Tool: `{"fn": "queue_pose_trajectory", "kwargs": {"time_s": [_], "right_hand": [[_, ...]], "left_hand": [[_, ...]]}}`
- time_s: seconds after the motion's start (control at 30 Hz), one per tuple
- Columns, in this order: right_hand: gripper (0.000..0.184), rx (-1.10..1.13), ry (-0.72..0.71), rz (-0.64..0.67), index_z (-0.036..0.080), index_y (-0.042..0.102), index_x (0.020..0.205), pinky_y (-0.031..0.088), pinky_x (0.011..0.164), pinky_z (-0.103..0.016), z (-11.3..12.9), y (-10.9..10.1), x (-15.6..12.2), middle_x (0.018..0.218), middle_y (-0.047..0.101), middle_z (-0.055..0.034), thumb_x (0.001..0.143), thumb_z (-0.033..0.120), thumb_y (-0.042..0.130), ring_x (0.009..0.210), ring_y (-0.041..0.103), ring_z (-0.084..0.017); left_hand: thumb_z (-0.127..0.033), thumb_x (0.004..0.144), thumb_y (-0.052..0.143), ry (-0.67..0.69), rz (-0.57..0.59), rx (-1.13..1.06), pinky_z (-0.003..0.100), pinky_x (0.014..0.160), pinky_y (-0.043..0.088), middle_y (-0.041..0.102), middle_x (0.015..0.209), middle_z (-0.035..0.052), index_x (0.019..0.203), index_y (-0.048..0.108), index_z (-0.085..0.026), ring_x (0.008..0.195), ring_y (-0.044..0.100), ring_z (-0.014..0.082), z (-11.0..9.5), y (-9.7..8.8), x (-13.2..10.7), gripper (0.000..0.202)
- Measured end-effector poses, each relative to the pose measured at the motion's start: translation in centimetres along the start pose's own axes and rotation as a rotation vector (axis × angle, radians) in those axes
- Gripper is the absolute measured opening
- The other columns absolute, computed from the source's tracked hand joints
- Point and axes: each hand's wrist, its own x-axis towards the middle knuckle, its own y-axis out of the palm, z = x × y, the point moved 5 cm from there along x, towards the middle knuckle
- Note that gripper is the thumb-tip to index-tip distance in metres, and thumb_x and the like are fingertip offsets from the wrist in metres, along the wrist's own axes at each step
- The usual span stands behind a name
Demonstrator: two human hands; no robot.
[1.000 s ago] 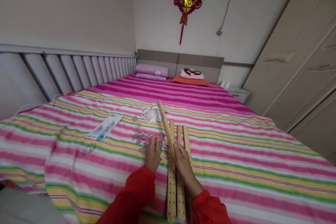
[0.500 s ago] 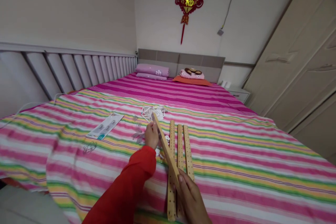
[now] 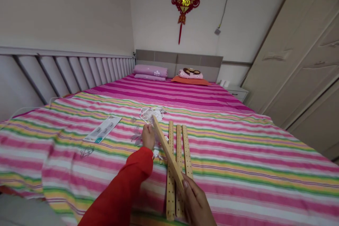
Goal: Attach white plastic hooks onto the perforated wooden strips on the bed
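My right hand (image 3: 197, 202) grips the near end of a long pale wooden strip (image 3: 169, 155), raised at a slant. My left hand (image 3: 148, 137) is beside the strip's far end, its fingers closed; what they hold, if anything, is too small to make out. Under the raised strip lie three more wooden strips with rows of small holes: a left one (image 3: 171, 197), a middle one (image 3: 179, 141) and a right one (image 3: 186, 144). Small clear plastic bits (image 3: 136, 136) lie left of my left hand. Beyond it is a heap of white pieces and clear packaging (image 3: 156, 112).
A white packaging card (image 3: 103, 129) and a tangle of thin wire (image 3: 87, 151) lie to the left on the striped sheet (image 3: 238, 169). Folded pillows (image 3: 150, 71) rest by the headboard (image 3: 198, 64). A radiator (image 3: 79, 70) lines the left wall; a wardrobe (image 3: 296, 56) stands right.
My left hand has moved slightly left, away from the raised strip's far end. My right hand keeps its grip on the strip. The whole view has shifted a little.
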Motion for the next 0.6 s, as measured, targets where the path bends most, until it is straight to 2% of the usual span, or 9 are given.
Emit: {"fn": "queue_pose_trajectory", "kwargs": {"time_s": [0.07,0.23,0.4,0.6], "right_hand": [[0.051,-0.049,0.012,0.026,0.018,0.067,0.113,0.039,0.102,-0.035,-0.2,-0.4,-0.2,0.116,0.067,-0.0094,0.077,0.053,0.061,0.117,0.054,-0.028],[0.052,-0.063,-0.014,-0.085,0.019,0.069,0.111,0.040,0.101,-0.034,-0.8,-0.8,-1.2,0.118,0.066,-0.0090,0.077,0.057,0.057,0.119,0.052,-0.029],[0.054,-0.026,-0.053,-0.130,0.019,0.070,0.109,0.044,0.097,-0.034,-1.6,-1.0,-2.0,0.120,0.065,-0.0097,0.075,0.060,0.058,0.116,0.054,-0.030],[0.052,-0.022,-0.037,-0.117,0.019,0.072,0.103,0.044,0.096,-0.036,-2.3,-1.5,-2.2,0.106,0.070,-0.0101,0.072,0.060,0.061,0.110,0.058,-0.030]], "left_hand": [[-0.033,0.090,0.030,0.012,0.025,0.019,0.028,0.061,0.037,0.050,0.062,-0.0001,0.066,0.042,-0.023,0.062,0.050,0.0175,0.1,-0.3,0.9,0.029],[-0.046,0.088,0.034,0.023,0.141,0.126,0.030,0.058,0.035,0.049,0.058,0.0008,0.061,0.040,-0.024,0.060,0.050,0.0194,0.4,0.3,2.6,0.035],[-0.032,0.087,0.036,0.016,0.142,0.107,0.028,0.059,0.036,0.050,0.061,-0.0010,0.064,0.040,-0.024,0.061,0.052,0.0175,0.8,0.9,3.4,0.025],[-0.031,0.086,0.034,0.009,0.156,0.080,0.027,0.055,0.037,0.046,0.054,-0.0019,0.057,0.038,-0.023,0.054,0.048,0.0151,1.3,0.7,3.6,0.031]]}}
